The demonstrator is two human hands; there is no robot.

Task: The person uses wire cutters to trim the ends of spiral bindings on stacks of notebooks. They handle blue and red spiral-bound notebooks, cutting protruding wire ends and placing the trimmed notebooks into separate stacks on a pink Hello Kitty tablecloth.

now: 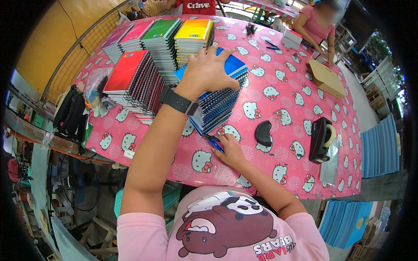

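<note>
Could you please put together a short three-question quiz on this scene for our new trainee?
1. What is the right hand holding?
2. True or false: the left hand is spread over the top of the blue notebook stack.
3. Fill in the missing colour: in the back row, the ____ stack stands between the pink stack and the yellow stack.

Key:
1. A blue-handled tool, close to the near end of the blue notebook stack.
2. True.
3. Green: the green stack has pink on its left and yellow on its right.
</note>
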